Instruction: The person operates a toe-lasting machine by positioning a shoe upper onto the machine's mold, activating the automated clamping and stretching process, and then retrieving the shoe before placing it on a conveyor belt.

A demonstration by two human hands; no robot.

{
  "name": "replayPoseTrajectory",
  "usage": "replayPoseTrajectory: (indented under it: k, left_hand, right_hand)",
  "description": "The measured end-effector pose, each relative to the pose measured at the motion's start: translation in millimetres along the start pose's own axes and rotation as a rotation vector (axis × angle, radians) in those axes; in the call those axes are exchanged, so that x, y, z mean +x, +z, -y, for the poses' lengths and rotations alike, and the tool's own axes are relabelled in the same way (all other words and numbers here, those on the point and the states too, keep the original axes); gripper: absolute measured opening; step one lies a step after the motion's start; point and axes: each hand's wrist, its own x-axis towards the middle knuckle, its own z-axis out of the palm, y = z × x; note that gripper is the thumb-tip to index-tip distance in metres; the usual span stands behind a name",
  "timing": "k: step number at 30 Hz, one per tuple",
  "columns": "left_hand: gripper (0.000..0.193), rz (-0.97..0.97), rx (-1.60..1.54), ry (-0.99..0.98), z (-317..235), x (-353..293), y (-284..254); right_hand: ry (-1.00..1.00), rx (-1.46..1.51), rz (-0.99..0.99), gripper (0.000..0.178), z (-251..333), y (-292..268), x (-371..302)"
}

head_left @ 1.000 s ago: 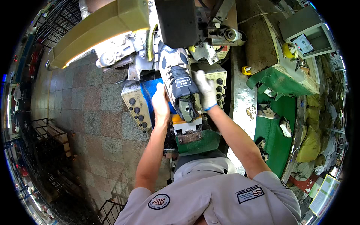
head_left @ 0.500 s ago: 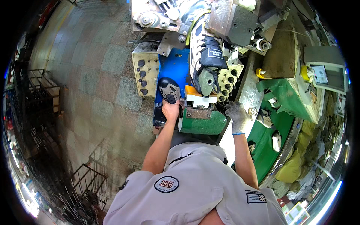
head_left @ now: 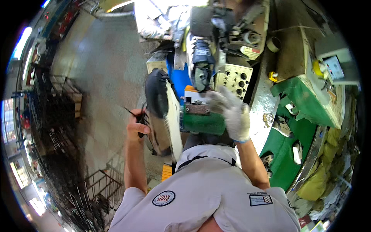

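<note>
My bare left hand [head_left: 137, 125] is closed on a shoe [head_left: 158, 104] with a black toe, tan side and pale sole edge, held upright left of the machine. Dark laces show by its fingers. A second shoe [head_left: 201, 63], dark and cream, sits in the machine [head_left: 220, 29], its heel toward me, with a dark pad over its front part. My right hand [head_left: 234, 116], in a pale knit glove, reaches in near that shoe's heel, above the green cover [head_left: 201, 123]. Motion blurs its fingers, so I cannot tell whether they touch the heel.
A cream control box [head_left: 234, 79] with black knobs stands right of the clamped shoe. Further right, several shoes lie on a green conveyor belt [head_left: 284, 149] beside a metal ledge [head_left: 266, 116]. Dark wire racks [head_left: 58, 143] stand on the left.
My left hand has brought its shoe up and left, out from beside the machine. The right hand has moved left from the ledge toward the clamped shoe. Machine parts have closed around that shoe.
</note>
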Motion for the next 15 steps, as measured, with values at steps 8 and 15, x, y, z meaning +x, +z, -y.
replayPoseTrajectory:
  k: [8,15]
  left_hand:
    - [0.045,0.048,0.558,0.019,73.9,61.1,162.5]
    - [0.035,0.292,0.296,-0.295,165.4,112.4,244.9]
  right_hand:
    - [-0.052,0.452,-0.203,0.066,26.7,-26.2,-28.5]
    - [-0.055,0.621,-0.397,0.073,56.0,-100.9,-111.9]
